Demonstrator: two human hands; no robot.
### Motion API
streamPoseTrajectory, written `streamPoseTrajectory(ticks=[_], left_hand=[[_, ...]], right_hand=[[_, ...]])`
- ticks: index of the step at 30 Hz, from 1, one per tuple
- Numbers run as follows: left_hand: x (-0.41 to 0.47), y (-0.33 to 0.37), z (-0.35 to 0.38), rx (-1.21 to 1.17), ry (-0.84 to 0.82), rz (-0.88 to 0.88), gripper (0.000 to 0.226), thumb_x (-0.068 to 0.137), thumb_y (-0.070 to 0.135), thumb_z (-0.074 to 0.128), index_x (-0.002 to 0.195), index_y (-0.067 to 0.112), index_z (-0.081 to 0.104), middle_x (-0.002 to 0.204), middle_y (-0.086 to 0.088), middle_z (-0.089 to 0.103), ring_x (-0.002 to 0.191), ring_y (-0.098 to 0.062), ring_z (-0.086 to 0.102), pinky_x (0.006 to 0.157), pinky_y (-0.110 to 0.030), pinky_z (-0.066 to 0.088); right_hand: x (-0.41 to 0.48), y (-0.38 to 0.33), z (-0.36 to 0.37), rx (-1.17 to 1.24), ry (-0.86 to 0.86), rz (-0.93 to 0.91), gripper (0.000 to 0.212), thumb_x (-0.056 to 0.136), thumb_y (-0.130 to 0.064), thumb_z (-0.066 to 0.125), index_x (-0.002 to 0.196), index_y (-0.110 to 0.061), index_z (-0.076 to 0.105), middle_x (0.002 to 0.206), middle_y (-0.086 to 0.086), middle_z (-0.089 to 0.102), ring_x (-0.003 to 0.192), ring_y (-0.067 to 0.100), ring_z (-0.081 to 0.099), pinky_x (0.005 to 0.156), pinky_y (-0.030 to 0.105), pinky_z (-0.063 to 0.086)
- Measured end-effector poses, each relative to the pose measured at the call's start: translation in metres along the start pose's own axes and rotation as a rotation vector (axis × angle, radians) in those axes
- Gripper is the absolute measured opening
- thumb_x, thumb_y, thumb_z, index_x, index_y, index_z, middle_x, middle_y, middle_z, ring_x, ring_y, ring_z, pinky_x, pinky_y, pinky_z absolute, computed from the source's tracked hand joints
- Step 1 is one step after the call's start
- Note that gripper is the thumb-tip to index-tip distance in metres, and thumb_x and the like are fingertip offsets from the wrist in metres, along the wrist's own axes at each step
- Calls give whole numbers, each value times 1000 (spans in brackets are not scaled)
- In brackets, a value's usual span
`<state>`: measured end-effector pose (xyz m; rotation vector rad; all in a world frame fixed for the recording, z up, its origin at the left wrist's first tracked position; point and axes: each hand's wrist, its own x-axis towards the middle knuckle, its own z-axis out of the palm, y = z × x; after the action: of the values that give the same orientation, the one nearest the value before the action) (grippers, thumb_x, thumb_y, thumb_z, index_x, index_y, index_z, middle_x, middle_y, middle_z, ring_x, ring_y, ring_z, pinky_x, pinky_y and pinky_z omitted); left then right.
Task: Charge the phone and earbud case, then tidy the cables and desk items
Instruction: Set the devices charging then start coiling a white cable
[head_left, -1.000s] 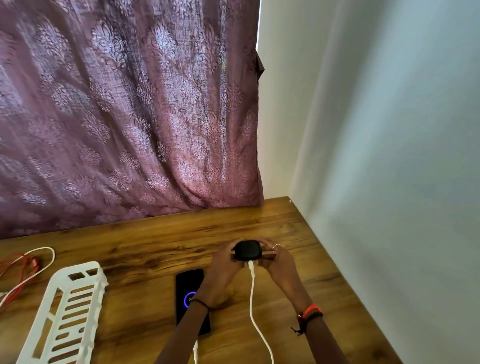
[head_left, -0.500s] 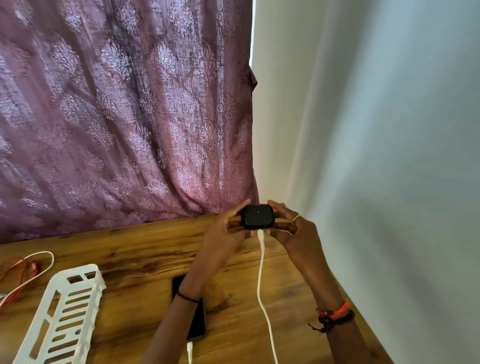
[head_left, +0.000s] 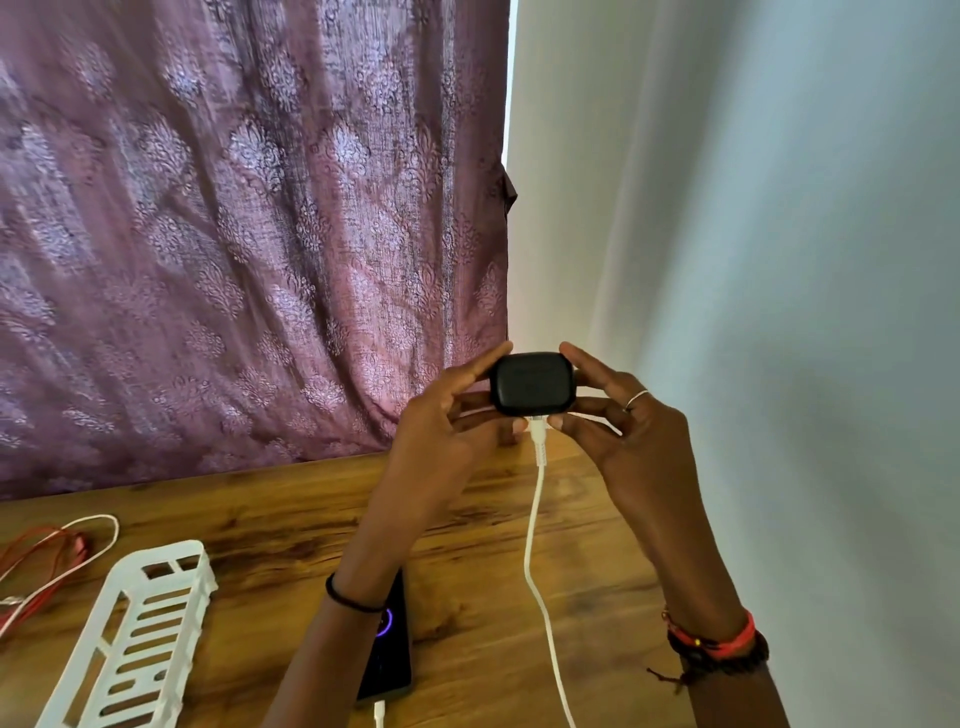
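A black earbud case (head_left: 531, 383) is held up above the wooden desk (head_left: 270, 525), near the back right corner. My left hand (head_left: 452, 426) pinches its left side and my right hand (head_left: 618, 431) pinches its right side. A white charging cable (head_left: 535, 551) is plugged into the case's underside and hangs down to the desk's front. A black phone (head_left: 392, 657) lies on the desk under my left forearm, its screen showing a purple ring, with a white plug (head_left: 379, 713) at its near end.
A white slotted plastic rack (head_left: 135, 639) lies at the front left. Red and white cables (head_left: 57, 556) lie tangled at the left edge. A purple patterned curtain (head_left: 249, 234) hangs behind the desk, and a pale wall (head_left: 779, 312) runs along its right side.
Both hands lifted the earbud case from the desk surface up into the air, with the white cable trailing below it. The green light seen on the case half a second ago no longer shows.
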<state>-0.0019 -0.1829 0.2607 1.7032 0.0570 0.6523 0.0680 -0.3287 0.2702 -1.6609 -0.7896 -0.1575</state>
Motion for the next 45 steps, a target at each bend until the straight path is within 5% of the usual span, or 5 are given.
streamPoseTrajectory(ticks=[36,45], left_hand=[[3,38,-2,-23,-5,165,65,76,-9,67,122,34,53,125,-1,60,109,-9,62,95,-31,51],[7,25,-3,-15,4,148,65,76,-8,68,127,28,52,126,-3,59,110,-9,62,95,-26,50]], right_hand=[[9,-27,-9,-67,70,-156,55,81,-10,69,105,-53,44,104,-33,48,86,-30,50,65,-9,35],[9,-21,-4,-44,55,-120,54,83,-7,67,104,-52,45,111,-20,53,84,-30,50,64,-9,35]])
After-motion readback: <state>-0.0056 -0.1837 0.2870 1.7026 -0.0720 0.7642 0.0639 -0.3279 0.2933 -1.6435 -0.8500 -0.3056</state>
